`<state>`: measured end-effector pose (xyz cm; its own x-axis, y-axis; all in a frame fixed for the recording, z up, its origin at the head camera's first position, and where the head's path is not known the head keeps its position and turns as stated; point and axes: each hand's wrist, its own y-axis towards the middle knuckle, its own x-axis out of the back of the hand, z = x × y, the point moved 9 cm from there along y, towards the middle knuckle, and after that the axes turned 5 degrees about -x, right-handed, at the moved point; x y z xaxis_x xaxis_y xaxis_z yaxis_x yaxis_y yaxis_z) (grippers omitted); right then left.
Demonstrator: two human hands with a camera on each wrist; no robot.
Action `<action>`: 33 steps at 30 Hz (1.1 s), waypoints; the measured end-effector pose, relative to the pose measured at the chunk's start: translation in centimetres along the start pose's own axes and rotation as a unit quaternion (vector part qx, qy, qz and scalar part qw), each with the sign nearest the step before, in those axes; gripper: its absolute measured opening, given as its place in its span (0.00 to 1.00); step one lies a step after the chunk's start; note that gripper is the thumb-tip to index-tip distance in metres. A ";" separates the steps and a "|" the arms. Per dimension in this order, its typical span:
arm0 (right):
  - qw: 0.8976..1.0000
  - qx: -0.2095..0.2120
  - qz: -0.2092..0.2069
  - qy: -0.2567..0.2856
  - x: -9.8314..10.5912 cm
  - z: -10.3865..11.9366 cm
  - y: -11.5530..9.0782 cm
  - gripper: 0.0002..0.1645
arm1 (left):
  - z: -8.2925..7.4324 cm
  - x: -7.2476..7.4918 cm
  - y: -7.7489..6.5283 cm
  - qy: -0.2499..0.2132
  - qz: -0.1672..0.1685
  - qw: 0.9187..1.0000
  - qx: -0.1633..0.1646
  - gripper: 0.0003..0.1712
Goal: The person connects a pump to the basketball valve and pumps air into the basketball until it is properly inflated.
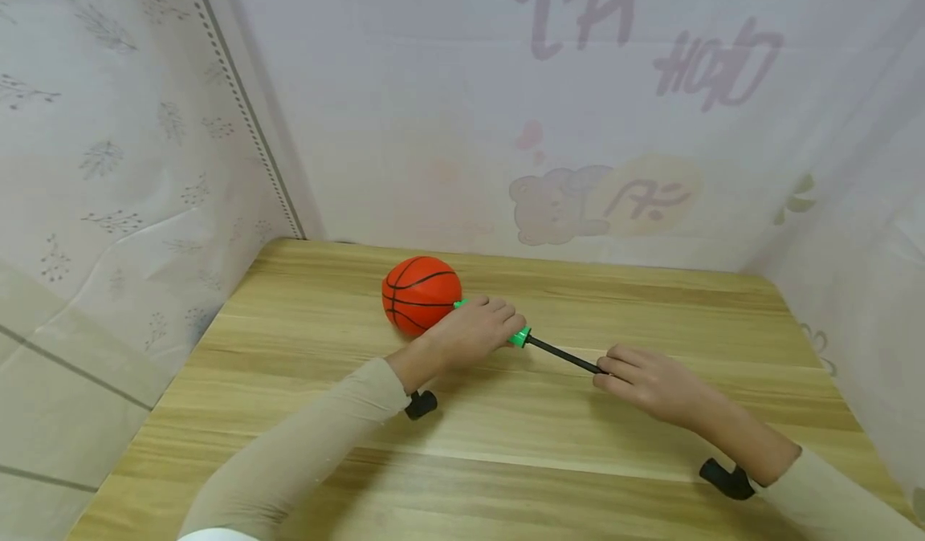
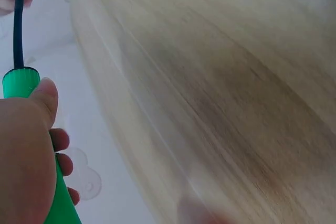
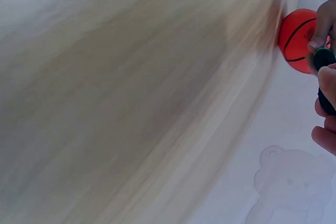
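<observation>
An orange-red basketball (image 1: 421, 295) with black lines sits toward the back of the table. My left hand (image 1: 478, 331) grips the green barrel of a hand pump (image 1: 519, 337), whose far end is right at the ball's side. A black rod (image 1: 564, 355) extends a long way out of the barrel toward the right. At the rod's end, my right hand (image 1: 654, 384) holds the black handle, mostly hidden by the fingers in the head view. In the left wrist view, the left thumb and fingers wrap the green barrel (image 2: 21, 83).
The wooden table (image 1: 506, 485) reaches back to a pale printed cloth (image 1: 433, 107) hanging behind it. Similar cloth hangs at the left and right sides. Each wrist carries a black camera mount, the right one (image 1: 726, 479) low over the table.
</observation>
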<state>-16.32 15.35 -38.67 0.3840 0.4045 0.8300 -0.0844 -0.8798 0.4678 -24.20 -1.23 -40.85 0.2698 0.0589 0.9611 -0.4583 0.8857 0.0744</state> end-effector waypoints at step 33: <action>1.000 0.004 0.004 -0.014 -3.5 -1.8 5.6 0.28 | -0.4 0.1 1.4 0.013 -0.005 1.000 -0.009 0.12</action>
<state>-19.78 9.43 -38.45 0.4086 0.3897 0.8253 -0.0808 -0.8853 0.4580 -24.48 0.22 -40.72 0.2959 0.0614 0.9532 -0.4402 0.8944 0.0791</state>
